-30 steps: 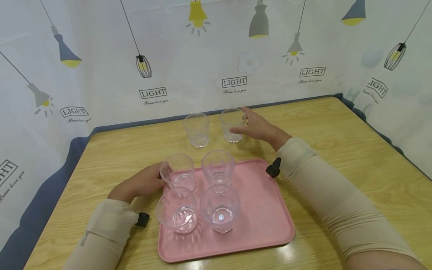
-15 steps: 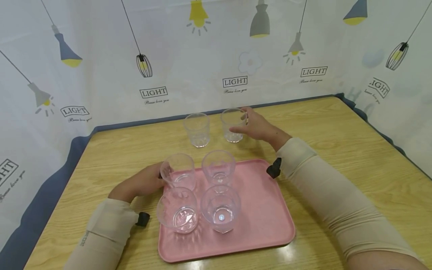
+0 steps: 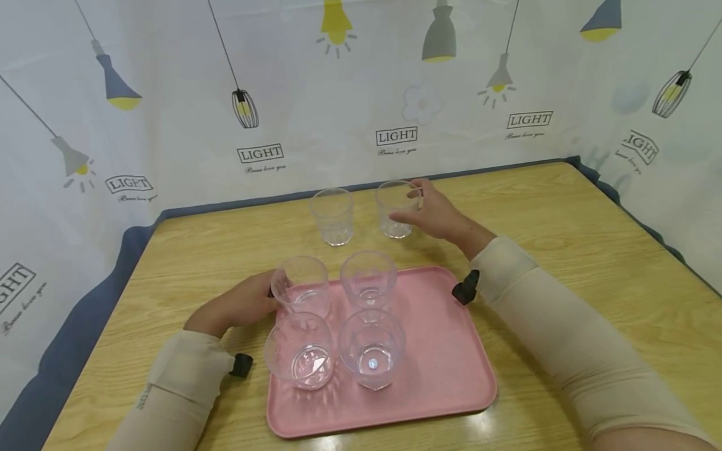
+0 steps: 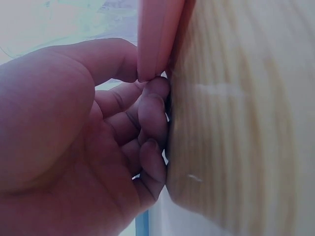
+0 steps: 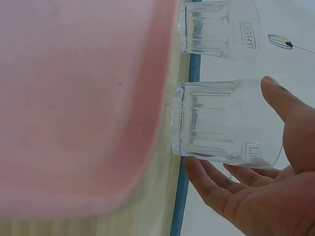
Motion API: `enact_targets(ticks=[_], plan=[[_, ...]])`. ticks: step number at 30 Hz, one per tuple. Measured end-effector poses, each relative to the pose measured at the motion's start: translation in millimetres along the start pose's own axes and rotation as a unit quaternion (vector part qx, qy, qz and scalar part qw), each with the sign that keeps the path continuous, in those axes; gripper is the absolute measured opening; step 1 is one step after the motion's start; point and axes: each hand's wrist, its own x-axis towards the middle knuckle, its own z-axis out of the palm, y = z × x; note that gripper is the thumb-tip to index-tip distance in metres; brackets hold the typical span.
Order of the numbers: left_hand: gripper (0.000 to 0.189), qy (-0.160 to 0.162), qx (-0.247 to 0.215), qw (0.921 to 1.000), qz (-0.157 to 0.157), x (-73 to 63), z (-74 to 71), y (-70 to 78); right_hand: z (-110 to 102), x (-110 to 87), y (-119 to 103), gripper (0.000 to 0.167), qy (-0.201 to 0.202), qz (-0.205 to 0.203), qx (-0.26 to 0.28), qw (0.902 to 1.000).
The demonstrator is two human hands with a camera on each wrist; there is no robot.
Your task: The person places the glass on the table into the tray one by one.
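Observation:
Near the table's back edge, my right hand grips a clear plastic tumbler from its right side. The right wrist view shows the thumb along one side of this upright tumbler and the fingers along the other. A second clear tumbler stands to its left. My left hand pinches the left edge of a pink tray. In the left wrist view the thumb lies against the tray rim, with the other fingers curled beneath. Several clear tumblers stand on the tray's left half.
The wooden table extends around the tray and to the right. A white curtain printed with lamps hangs behind the table. Black wrist devices are strapped at both sleeves.
The tumbler in my right hand has shifted slightly rightward, widening the gap from its neighbour. The head view has also drifted a little. My left hand keeps its place at the tray.

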Motion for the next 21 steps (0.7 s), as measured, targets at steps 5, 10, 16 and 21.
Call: enact_targets(ticks=[5,10,16,21], plan=[[0.024,-0.003,-0.001,1.0,-0.007,-0.8,-0.3,1.3,-4,-10.3,-1,0.101,0.01,-0.016,0.0,0.9998],[0.024,-0.006,0.001,0.9999,-0.013,-2.2,-1.3,2.9,-9,-23.8,-3,0.097,0.001,-0.026,0.01,0.9996],[0.023,-0.004,0.001,0.9999,-0.009,-3.3,-1.6,3.6,-12,-38.0,-1,0.094,-0.004,-0.037,0.001,0.9993],[0.023,-0.005,0.0,0.9999,-0.009,-3.0,-1.5,3.0,-14,-54.0,0,0.091,-0.005,-0.043,0.007,0.9991]])
